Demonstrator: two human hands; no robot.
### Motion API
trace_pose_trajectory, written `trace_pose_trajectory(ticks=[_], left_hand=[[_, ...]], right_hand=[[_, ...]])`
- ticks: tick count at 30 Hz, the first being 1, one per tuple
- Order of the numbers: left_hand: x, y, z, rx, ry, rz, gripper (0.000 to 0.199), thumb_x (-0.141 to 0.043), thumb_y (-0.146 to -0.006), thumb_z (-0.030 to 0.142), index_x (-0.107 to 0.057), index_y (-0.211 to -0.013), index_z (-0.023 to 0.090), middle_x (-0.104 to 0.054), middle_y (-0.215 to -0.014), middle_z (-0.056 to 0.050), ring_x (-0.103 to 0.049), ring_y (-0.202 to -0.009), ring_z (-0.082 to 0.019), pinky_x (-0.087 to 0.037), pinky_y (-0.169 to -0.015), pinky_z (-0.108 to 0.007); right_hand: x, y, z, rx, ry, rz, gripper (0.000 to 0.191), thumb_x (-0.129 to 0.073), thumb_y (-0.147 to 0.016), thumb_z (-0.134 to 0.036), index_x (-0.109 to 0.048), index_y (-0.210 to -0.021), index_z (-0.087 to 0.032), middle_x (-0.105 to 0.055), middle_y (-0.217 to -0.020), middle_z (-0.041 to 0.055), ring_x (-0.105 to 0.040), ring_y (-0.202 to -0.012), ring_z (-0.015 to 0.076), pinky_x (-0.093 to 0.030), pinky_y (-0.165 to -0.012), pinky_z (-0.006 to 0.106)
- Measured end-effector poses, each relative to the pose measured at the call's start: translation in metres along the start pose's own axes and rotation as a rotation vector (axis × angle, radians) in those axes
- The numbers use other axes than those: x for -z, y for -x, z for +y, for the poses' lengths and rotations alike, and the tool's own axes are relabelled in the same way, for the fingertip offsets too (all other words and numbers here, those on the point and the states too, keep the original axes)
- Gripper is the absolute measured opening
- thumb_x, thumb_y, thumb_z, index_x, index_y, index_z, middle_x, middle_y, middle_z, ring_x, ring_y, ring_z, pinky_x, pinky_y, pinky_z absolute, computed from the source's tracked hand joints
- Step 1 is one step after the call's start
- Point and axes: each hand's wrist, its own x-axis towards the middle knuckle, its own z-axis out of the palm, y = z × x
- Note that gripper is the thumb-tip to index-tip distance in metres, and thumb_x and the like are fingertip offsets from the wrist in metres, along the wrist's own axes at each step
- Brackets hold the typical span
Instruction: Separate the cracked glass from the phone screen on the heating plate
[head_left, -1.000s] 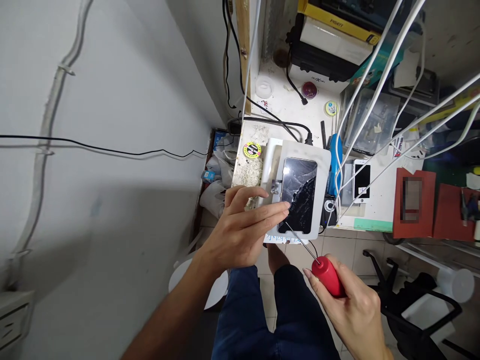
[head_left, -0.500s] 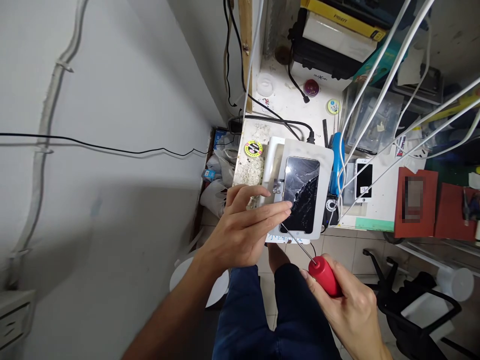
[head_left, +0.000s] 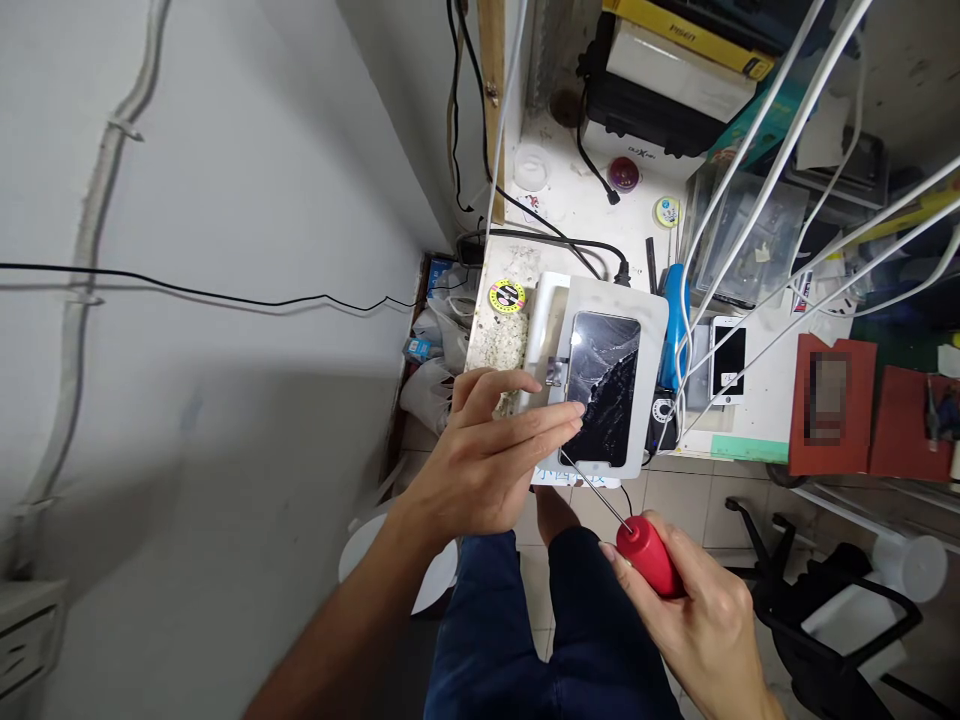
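Observation:
A cracked phone screen (head_left: pixel 613 370) lies on a pale flat plate (head_left: pixel 654 330) of a small white device, with a short flex cable (head_left: pixel 556 371) sticking out on its left. My left hand (head_left: pixel 487 455) rests over the screen's lower left, its extended fingers touching the glass and holding nothing. In my right hand (head_left: pixel 701 595) is a red-handled tool (head_left: pixel 651 556) with a thin metal shaft, the fingers wrapped round its handle. The shaft points up and left; its tip is at the screen's lower left edge, close under my left fingers.
A black power plug (head_left: pixel 622 273) meets the device's far side. To the right lie a blue tool (head_left: pixel 675 325), a white phone (head_left: pixel 727 360) and a red case (head_left: pixel 829 455). White cables (head_left: pixel 739 230) hang across the right. A round yellow-rimmed tin (head_left: pixel 507 296) sits at the left.
The red-handled tool has shifted very slightly toward me. My left hand and the phone screen have stayed in place.

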Motion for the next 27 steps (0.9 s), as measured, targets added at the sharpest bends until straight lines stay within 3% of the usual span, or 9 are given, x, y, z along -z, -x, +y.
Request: trace_pose_trajectory(ticks=[27], left_hand=[[-0.0010,0.0017,-0.0015,0.028,0.019,-0.014,0.046,-0.052,-0.097,0.001,-0.075,-0.131,0.023,-0.082,-0.127,-0.001,-0.060,-0.123,-0.030,-0.044,-0.097,-0.053]], right_hand=[[0.0012,-0.0027,0.0031,0.039,0.011,0.001,0.022,-0.073,-0.105,-0.037,-0.068,-0.116,-0.018,-0.066,-0.080,-0.0005,-0.058,-0.059,0.0099,-0.048,-0.057,0.022]])
